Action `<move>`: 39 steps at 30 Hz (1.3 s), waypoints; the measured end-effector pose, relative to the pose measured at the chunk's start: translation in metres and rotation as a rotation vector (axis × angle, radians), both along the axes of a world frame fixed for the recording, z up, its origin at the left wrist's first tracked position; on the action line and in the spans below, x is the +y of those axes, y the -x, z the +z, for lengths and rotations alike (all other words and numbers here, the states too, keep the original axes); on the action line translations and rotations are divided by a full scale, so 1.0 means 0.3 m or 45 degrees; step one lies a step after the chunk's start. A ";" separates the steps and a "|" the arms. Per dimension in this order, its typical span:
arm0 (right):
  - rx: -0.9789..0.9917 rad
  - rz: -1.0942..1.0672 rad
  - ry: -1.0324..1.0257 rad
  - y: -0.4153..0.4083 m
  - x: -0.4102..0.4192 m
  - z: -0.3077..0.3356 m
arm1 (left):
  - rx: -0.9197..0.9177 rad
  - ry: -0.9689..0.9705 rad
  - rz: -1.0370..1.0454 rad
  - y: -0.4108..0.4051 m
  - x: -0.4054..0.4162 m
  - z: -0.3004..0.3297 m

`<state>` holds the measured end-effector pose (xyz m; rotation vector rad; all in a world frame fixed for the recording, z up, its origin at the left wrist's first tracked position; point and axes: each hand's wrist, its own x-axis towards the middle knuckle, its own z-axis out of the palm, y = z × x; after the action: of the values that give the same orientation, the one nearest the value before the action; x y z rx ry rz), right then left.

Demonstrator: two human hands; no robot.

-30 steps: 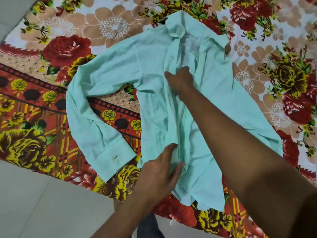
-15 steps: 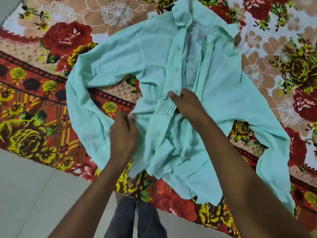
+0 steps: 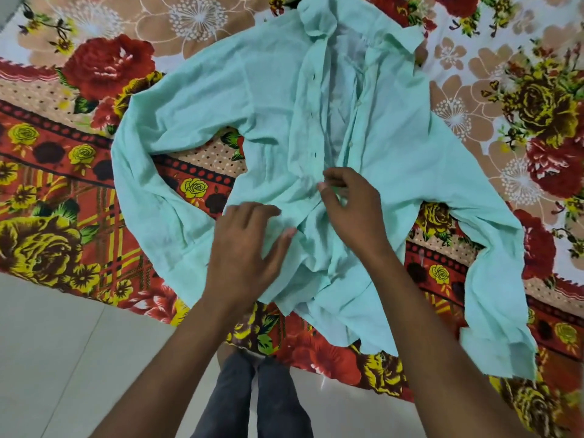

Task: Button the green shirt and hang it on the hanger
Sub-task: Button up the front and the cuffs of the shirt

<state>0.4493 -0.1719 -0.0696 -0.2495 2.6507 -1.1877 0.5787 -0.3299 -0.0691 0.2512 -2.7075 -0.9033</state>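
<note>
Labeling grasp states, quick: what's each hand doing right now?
Left hand: open, fingers spread, flat on the green shirt.
Right hand: shut, pinching the shirt's front edge.

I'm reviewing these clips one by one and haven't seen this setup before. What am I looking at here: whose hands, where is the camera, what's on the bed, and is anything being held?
No machine here: a person wears a camera on the head, looking down at their own bare hands. A green shirt lies front-up and unbuttoned on a floral bedsheet. The left hand rests flat on the shirt's lower front. The right hand pinches the fabric at the front opening, near the buttons. No hanger is in view. The person's legs show at the bottom.
</note>
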 end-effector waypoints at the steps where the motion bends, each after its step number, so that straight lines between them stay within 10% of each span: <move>1: 0.182 0.048 -0.076 -0.038 0.013 0.000 | -0.069 0.012 -0.064 0.009 0.011 -0.009; 4: 0.451 -0.037 -0.151 -0.167 0.036 -0.007 | -0.266 -0.186 -0.003 0.023 0.032 -0.030; 13: -0.040 -0.596 -0.020 -0.423 0.049 -0.073 | -0.276 -0.733 0.266 -0.031 0.050 -0.017; 25: 0.146 -0.458 0.078 -0.463 0.044 -0.031 | 0.110 0.239 -0.210 -0.086 0.137 0.021; 34: 0.049 -0.646 0.164 -0.494 0.051 -0.074 | -0.326 0.015 -0.109 -0.086 0.150 -0.067; 39: 0.227 -0.636 0.241 -0.511 0.056 -0.072 | -0.033 -0.165 0.041 -0.099 0.173 0.010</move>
<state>0.6026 -0.1551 -0.0911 0.3142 2.8492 -1.6335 0.6083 -0.2780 -0.0662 0.3345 -2.6636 -1.0751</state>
